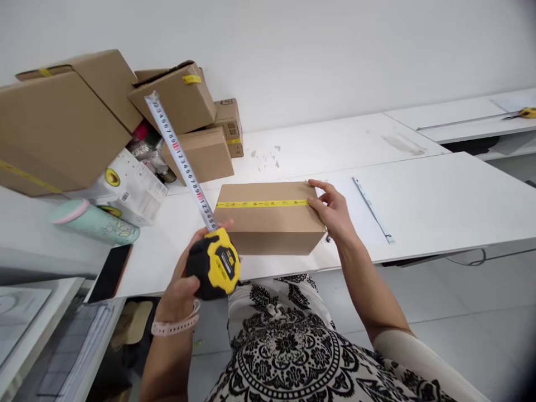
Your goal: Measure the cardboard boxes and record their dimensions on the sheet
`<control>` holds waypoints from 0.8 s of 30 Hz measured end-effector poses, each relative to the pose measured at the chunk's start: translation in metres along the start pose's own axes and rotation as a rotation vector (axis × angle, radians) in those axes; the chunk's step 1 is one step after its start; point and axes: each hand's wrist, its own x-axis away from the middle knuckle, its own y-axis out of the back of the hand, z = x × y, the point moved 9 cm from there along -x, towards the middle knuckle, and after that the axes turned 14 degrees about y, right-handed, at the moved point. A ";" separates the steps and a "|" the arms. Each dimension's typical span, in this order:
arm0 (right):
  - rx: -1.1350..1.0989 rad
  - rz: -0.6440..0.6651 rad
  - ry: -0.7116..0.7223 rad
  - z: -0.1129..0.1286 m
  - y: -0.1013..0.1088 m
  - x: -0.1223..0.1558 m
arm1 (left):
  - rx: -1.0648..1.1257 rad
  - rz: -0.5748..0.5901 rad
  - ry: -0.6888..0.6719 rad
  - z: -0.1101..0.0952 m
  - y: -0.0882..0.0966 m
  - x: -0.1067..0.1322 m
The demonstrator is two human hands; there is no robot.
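My left hand (pixel 184 279) is closed around a yellow and black tape measure (pixel 215 262). Its white blade (pixel 178 153) sticks out up and to the left, over the pile of boxes. A small brown cardboard box (pixel 268 220) sealed with yellow tape lies on the white table (pixel 439 195) just in front of me. My right hand (pixel 333 212) rests on the box's right end, fingers curled against its top edge.
A heap of cardboard boxes (pixel 62 123) fills the back left, with a white avocado-print carton (pixel 129 190) and a mint bottle (pixel 94 220) beside it. A dark phone (pixel 111 272) lies at the table's left edge. A sheet of paper (pixel 360 209) lies right of the box.
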 end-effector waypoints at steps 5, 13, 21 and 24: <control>0.022 0.025 0.031 0.000 -0.018 -0.026 | 0.130 0.323 0.262 0.040 -0.075 0.017; 0.204 0.218 0.328 0.028 -0.041 -0.073 | 0.273 0.304 0.409 0.076 -0.090 0.011; 0.170 0.462 0.261 0.027 -0.089 -0.094 | 0.332 0.297 0.435 0.078 -0.097 0.026; 0.154 0.559 0.212 0.023 -0.098 -0.089 | 0.360 0.261 0.431 0.079 -0.097 0.031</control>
